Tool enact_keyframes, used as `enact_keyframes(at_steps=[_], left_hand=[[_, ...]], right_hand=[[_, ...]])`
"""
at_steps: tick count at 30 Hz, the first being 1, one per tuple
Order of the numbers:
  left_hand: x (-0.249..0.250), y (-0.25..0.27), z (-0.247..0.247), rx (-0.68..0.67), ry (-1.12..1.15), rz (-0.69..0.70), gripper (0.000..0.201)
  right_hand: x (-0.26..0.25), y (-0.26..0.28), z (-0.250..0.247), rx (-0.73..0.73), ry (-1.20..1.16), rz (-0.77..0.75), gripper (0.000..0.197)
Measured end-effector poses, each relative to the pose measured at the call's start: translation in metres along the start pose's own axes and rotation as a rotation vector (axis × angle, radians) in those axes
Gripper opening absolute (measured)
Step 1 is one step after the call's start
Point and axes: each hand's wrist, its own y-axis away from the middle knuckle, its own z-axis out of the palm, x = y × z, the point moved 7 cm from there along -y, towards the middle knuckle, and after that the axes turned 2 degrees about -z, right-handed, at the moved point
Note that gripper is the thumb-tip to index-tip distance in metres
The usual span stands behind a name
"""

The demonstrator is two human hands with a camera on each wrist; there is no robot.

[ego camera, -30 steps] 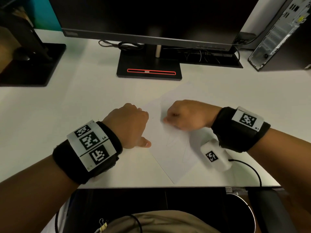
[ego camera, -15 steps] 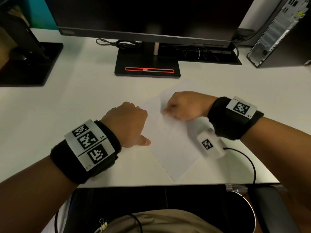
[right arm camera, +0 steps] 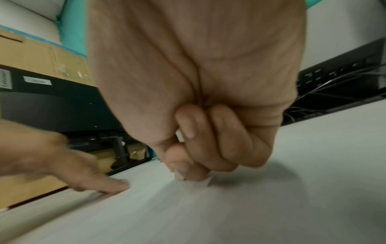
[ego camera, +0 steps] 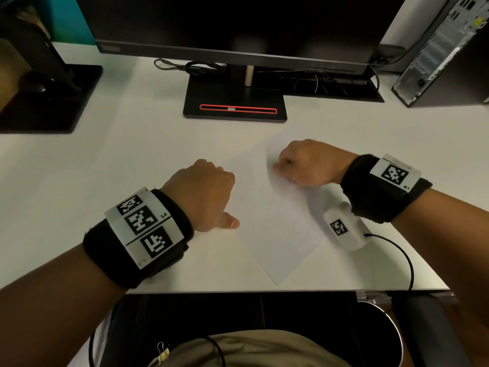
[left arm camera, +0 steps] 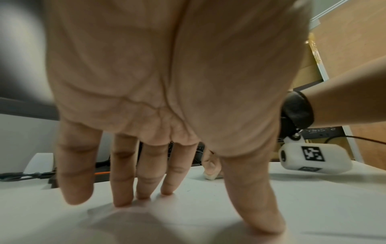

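Note:
A white sheet of paper (ego camera: 280, 234) with faint pencil lines lies at an angle on the white desk (ego camera: 132, 181). My left hand (ego camera: 209, 189) is at the sheet's left edge; in the left wrist view its straight fingers (left arm camera: 123, 189) and thumb press flat on the surface. My right hand (ego camera: 299, 162) rests on the upper part of the sheet, fingers curled. In the right wrist view its thumb and forefinger pinch a small white piece (right arm camera: 203, 182) whose tip touches the paper (right arm camera: 229, 214). What the piece is I cannot tell.
A monitor on a black stand (ego camera: 235, 102) fills the back of the desk, with cables (ego camera: 190, 66) behind it. A computer tower (ego camera: 444, 56) stands back right, and a second black stand (ego camera: 47, 102) back left. The desk's front edge (ego camera: 238, 291) is close to my body.
My right hand has slid away from me across the paper, a little to the right, still pinching the white piece. The left hand has stayed pressed in place.

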Motion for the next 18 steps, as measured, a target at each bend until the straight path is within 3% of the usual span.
enact_keyframes(at_steps=[4,9,13,18], left_hand=[[0.001,-0.001,-0.001,0.006,-0.004,-0.002,0.068],[0.003,0.000,-0.002,0.010,-0.010,0.000,0.062],[0.001,0.000,-0.003,0.014,-0.008,0.005,0.061],[0.004,0.004,-0.004,0.004,-0.004,0.003,0.063]], right_hand=[[-0.019,0.012,0.020,-0.129,0.000,-0.095,0.050],[0.001,0.008,0.005,0.014,-0.023,-0.005,0.048],[-0.028,0.019,0.026,-0.104,-0.016,-0.113,0.048],[-0.004,0.009,0.008,0.030,-0.055,0.046,0.048]])
